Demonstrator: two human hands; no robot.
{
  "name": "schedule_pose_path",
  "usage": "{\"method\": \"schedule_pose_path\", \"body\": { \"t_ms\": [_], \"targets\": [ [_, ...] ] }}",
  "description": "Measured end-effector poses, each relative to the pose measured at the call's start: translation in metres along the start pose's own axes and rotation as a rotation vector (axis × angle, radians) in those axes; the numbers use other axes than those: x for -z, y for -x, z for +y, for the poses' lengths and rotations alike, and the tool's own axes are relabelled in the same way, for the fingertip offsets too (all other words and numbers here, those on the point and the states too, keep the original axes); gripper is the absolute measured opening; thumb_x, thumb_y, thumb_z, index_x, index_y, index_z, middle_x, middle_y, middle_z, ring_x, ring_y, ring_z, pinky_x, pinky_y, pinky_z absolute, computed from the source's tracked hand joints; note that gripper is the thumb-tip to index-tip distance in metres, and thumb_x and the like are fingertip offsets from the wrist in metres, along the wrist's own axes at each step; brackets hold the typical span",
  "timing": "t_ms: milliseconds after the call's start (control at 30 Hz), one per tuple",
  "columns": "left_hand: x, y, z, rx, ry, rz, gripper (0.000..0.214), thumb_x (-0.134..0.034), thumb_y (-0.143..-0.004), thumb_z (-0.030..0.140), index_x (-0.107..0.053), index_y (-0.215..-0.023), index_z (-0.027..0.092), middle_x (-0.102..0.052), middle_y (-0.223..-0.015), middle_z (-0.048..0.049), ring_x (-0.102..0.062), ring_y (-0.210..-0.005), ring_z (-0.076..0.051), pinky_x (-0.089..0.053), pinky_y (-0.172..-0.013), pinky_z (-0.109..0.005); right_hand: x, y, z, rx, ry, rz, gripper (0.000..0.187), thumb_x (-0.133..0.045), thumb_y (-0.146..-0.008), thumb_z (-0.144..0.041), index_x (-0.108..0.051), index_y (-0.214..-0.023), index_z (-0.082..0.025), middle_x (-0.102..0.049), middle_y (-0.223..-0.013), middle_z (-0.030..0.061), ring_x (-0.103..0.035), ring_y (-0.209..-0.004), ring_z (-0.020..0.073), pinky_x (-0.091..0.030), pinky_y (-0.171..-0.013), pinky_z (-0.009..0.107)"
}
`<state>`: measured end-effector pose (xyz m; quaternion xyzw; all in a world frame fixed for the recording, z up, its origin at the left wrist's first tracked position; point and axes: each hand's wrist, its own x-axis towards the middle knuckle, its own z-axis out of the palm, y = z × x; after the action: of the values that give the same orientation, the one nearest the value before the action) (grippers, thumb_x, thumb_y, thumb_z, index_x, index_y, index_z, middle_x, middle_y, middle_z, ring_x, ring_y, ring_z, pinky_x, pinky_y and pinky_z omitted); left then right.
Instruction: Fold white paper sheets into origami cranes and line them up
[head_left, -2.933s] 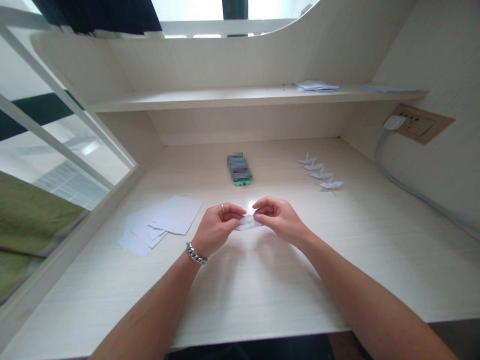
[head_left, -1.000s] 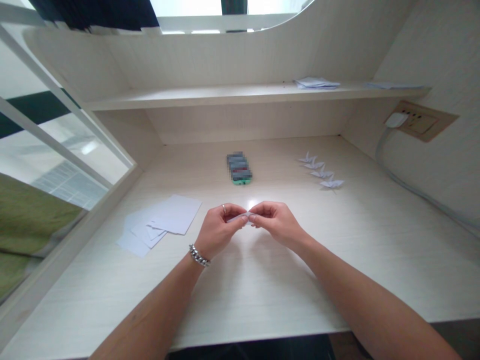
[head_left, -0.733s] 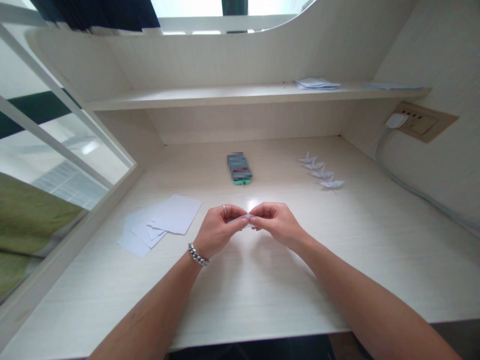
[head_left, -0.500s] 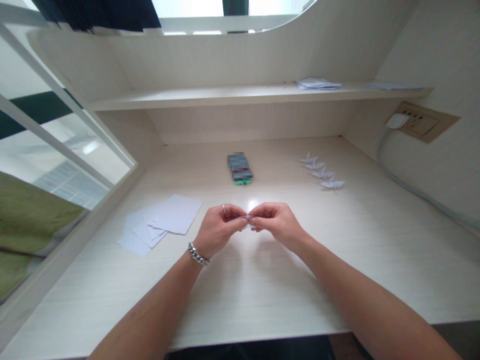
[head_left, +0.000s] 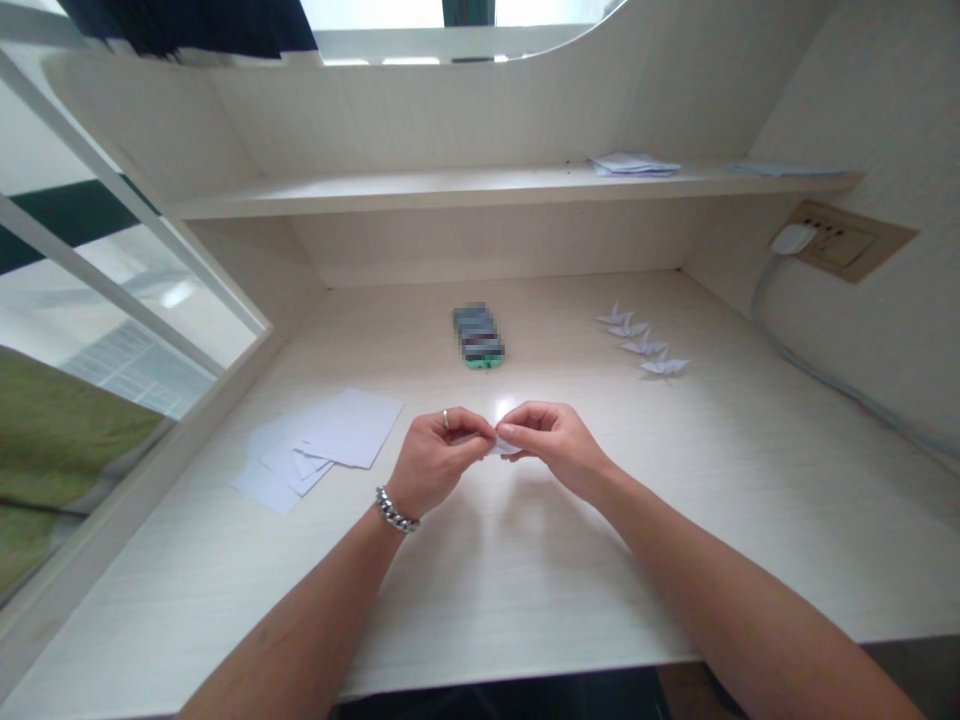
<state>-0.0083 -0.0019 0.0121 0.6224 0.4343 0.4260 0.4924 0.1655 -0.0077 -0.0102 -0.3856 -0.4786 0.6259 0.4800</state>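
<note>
A small folded piece of white paper [head_left: 503, 447] is pinched between my two hands above the desk, mostly covered by my fingers. My left hand [head_left: 444, 452], with a ring and a chain bracelet at the wrist, grips its left side between thumb and fingers. On the other side my right hand [head_left: 551, 440] pinches it, thumb on the near side. The fingertips of both hands almost meet. Left of my left hand lie several loose white paper sheets [head_left: 358, 425], overlapping each other. Several folded paper cranes [head_left: 664, 368] stand in a slanting row at the back right.
A phone-like object with a green edge [head_left: 484, 360], its face pixelated, lies beyond my hands. Paper stacks [head_left: 634, 164] rest on the shelf [head_left: 420, 196]. A white plug [head_left: 793, 239] sits in the wall socket [head_left: 851, 245], its cable [head_left: 817, 372] running down the right side.
My right thumb and fingers have shifted slightly on the folded paper, and a bit more of its white surface shows below the fingertips. My left hand stays nearly still.
</note>
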Motion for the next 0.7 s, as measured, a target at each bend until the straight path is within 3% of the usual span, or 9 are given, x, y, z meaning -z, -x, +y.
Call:
{"method": "schedule_pose_path", "body": {
  "t_ms": [433,700],
  "targets": [
    [0.0038,-0.0019,-0.0027,0.051,0.051,-0.003,0.019,-0.078,-0.068,0.024,-0.073,-0.081,0.012,-0.074,-0.076,-0.0063,-0.067,-0.069,-0.015,-0.054,-0.065,-0.025,0.0004,0.0054,0.0041,0.255,0.321,0.071,0.012,-0.071,-0.078,-0.026,-0.075,-0.086,-0.019,-0.075,-0.084,0.0057,-0.069,-0.078,0.0190,-0.055,-0.074,0.033],
    [0.0005,-0.0034,-0.0042,0.054,0.136,0.050,0.015,-0.081,-0.063,0.021,-0.074,-0.074,0.014,-0.074,-0.070,-0.0048,-0.066,-0.064,-0.014,-0.054,-0.062,-0.024,0.0006,0.0033,0.0081,0.263,0.315,0.094,0.013,-0.071,-0.077,-0.027,-0.076,-0.088,-0.020,-0.075,-0.086,0.0060,-0.069,-0.079,0.0200,-0.056,-0.076,0.036]
  ]
}}
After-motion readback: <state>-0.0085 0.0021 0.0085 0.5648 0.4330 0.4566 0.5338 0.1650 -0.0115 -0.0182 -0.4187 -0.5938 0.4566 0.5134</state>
